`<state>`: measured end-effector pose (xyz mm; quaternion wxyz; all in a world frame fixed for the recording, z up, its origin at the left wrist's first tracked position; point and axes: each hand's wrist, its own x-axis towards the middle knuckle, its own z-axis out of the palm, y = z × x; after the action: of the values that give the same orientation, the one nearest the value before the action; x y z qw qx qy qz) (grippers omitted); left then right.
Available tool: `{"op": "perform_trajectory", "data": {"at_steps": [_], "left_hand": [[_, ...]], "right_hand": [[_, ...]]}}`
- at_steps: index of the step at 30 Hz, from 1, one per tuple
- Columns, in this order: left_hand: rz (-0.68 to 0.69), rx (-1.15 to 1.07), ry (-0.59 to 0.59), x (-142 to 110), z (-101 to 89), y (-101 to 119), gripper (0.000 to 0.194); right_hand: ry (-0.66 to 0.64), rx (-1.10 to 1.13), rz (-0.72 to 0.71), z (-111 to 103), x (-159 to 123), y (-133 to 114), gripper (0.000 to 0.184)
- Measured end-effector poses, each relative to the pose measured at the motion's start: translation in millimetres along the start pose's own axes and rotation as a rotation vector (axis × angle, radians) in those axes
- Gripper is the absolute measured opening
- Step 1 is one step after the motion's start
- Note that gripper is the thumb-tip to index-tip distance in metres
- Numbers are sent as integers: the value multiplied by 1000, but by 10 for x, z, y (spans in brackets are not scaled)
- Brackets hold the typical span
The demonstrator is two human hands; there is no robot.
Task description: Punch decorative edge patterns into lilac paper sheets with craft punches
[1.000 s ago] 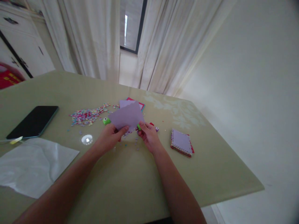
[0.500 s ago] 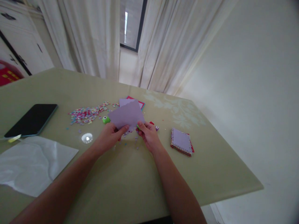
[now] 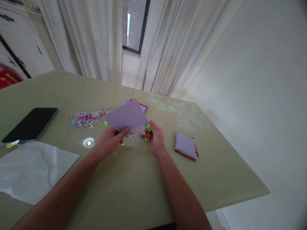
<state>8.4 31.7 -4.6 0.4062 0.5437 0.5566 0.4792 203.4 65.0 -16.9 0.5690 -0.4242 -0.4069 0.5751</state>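
My left hand [image 3: 112,140] pinches a sheet of purple paper [image 3: 128,115] along its near edge, with the thumb on top. The paper is tilted above the table. Closed around a small green craft punch [image 3: 148,128] is my right hand [image 3: 155,139]; the fingers hide part of the punch. Its top is close to the paper's right corner, and I cannot tell whether they touch. A purple punch with an eye [image 3: 142,134] shows just left of the right fingers. Another green piece [image 3: 106,123] peeks out behind the left hand. Purple paper bits [image 3: 139,143] lie below the sheet.
A heap of coloured confetti [image 3: 88,118] lies left of the paper. Further left are a phone [image 3: 31,124] and a white sheet or bag [image 3: 35,171]. A stack of small cards [image 3: 185,145] sits at right. Behind the paper lies a red-edged card [image 3: 144,107].
My right hand with the green punch has shifted right, away from the sheet's near edge. The paper has turned and moved slightly left in my left hand. The purple punch now shows beside my right fingers.
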Motion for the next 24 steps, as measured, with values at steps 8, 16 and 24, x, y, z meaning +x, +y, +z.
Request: {"op": "perform_trajectory", "data": {"at_steps": [8,16,24], "left_hand": [[6,-34,15,-52,-16,57,45],[41,-82,200,-35,-101,211,50],[68,166,354,45,-157,120,46]], "right_hand": [[-51,-997,-473,-26,-88,66,25],[-159,-1607,-566,123,-167,173,25],[-336,-1569,-656,422,-297,341,61]]}}
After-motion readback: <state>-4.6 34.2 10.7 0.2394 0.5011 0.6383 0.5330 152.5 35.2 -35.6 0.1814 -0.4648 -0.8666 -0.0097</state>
